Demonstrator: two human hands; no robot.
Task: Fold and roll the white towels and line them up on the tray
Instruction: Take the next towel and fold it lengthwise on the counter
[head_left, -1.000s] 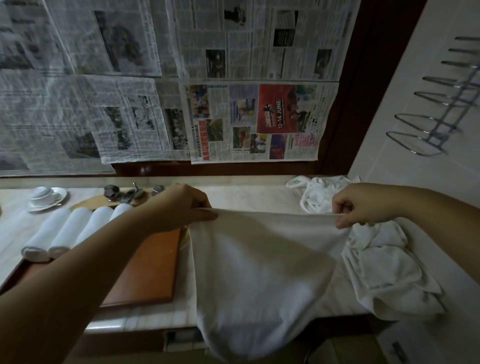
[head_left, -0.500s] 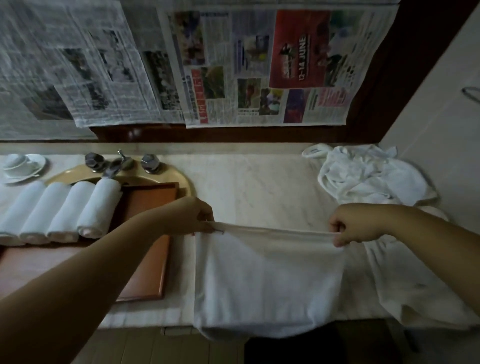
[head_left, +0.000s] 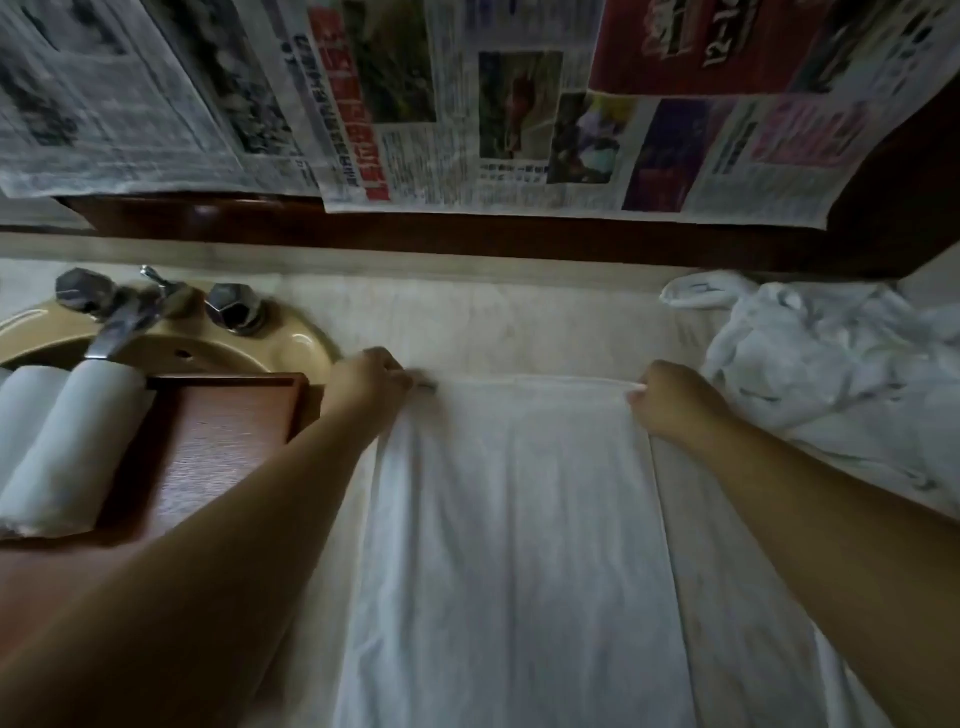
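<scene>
A white towel (head_left: 514, 535) lies spread flat on the marble counter, reaching from mid-counter down to the front edge. My left hand (head_left: 371, 387) pinches its far left corner and my right hand (head_left: 670, 397) pinches its far right corner, both low on the counter. To the left, a brown wooden tray (head_left: 228, 431) rests over the sink and carries rolled white towels (head_left: 67, 441) side by side at its left end. A heap of loose white towels (head_left: 831, 374) sits at the right.
A beige sink (head_left: 291, 340) with a chrome tap (head_left: 124, 312) and two knobs lies behind the tray. Newspaper sheets (head_left: 467, 104) hang on the wall above a dark wooden ledge. The counter's far strip behind the towel is bare marble (head_left: 493, 322).
Both hands carried the hanging towel forward and down and laid it flat on the counter. The view has tilted down and moved closer.
</scene>
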